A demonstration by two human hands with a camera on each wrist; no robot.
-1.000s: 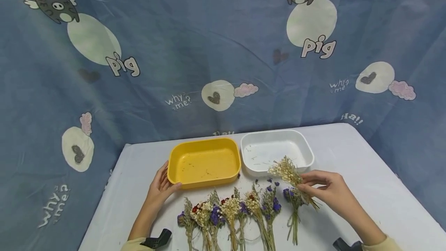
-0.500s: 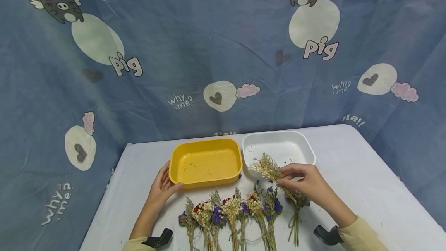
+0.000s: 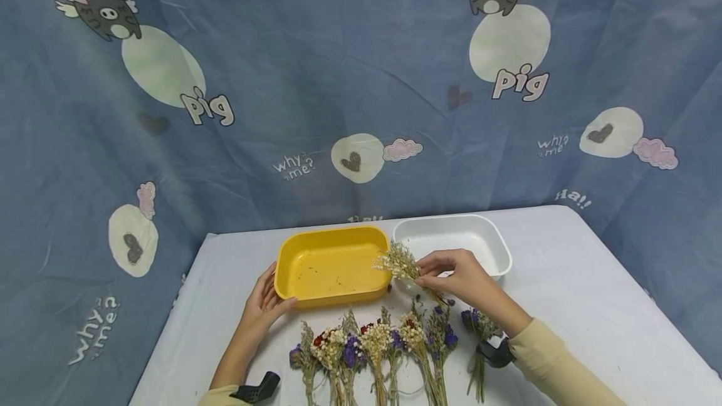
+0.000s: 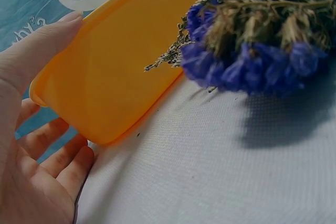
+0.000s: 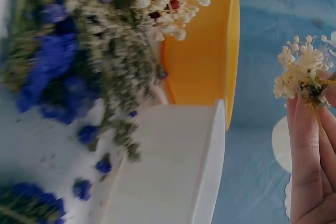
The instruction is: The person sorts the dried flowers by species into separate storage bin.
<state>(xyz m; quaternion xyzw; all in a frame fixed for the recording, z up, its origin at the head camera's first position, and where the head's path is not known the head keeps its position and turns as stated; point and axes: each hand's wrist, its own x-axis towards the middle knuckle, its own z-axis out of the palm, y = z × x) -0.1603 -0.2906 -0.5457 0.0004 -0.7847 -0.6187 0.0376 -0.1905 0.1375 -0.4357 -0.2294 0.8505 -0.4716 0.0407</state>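
My left hand (image 3: 261, 306) holds the left end of a yellow plastic tray (image 3: 333, 299), thumb at the front corner and fingers along its side. In the left wrist view the thumb (image 4: 63, 30) lies at the tray's rim. My right hand (image 3: 465, 277) pinches a small bunch of pale dried flowers (image 3: 399, 260) by its stems. The flower heads point left, above the place where the yellow tray meets a white tray (image 3: 496, 255). In the right wrist view the cream blossoms (image 5: 294, 74) stick out past the fingertips.
Several dried-flower bunches (image 3: 375, 343) with purple, cream and red heads lie in a row before the trays. Another purple bunch (image 3: 479, 324) lies to the right, below my right forearm. Loose purple petals (image 5: 104, 163) are scattered on the white tablecloth (image 3: 592, 293). A blue curtain (image 3: 293, 67) hangs behind.
My right hand has moved left with the pale bunch, from the front right of the white tray to the yellow tray's right edge. My left hand keeps its hold on the yellow tray.
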